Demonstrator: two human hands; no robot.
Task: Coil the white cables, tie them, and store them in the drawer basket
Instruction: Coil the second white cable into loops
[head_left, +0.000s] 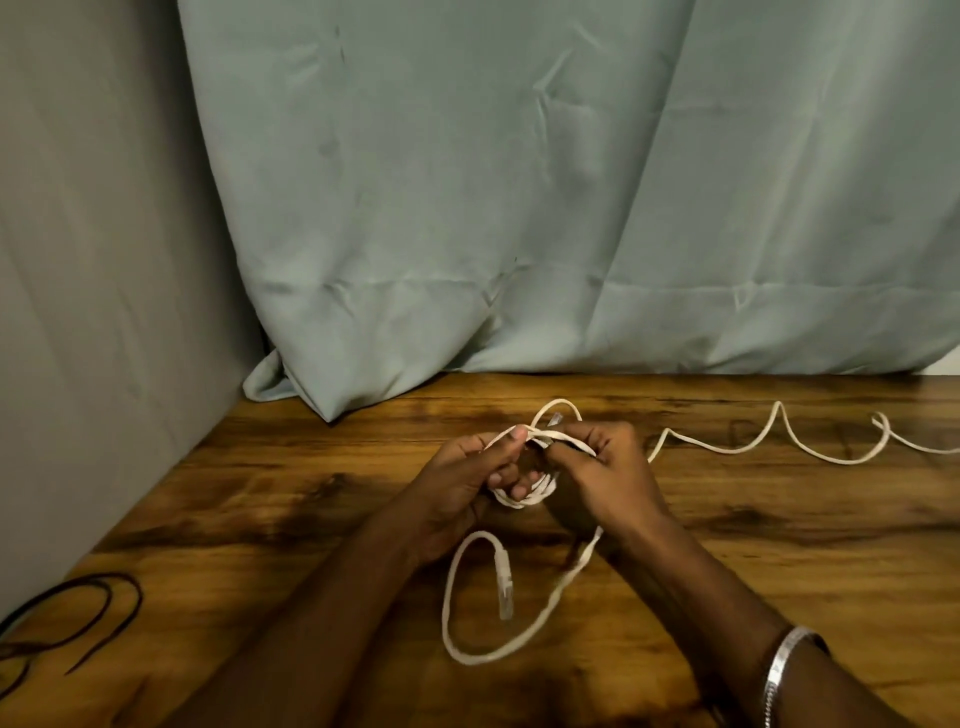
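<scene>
A: From the head camera, where is the work?

B: Mid-table. The left hand (467, 470) has its fingers curled through a small coil (524, 493) of white cable (540, 592), thumb pressing the top strand. The right hand (602, 467) pinches the strand beside it, fingers closed on the cable, near a clear plug (556, 418) poking up at the far side.

A: And the slack?

B: One end loops near the person, its connector (505, 584) lying on the wooden table (260, 493). More white cable (779, 441) snakes off to the right.

A: So which step?

B: Coiling, or starting the tie, I'd judge. Next: pull in the slack, wrap a turn round the bundle. No drawer basket is in sight. A black cord (98, 603) lies near left, apart.
</scene>
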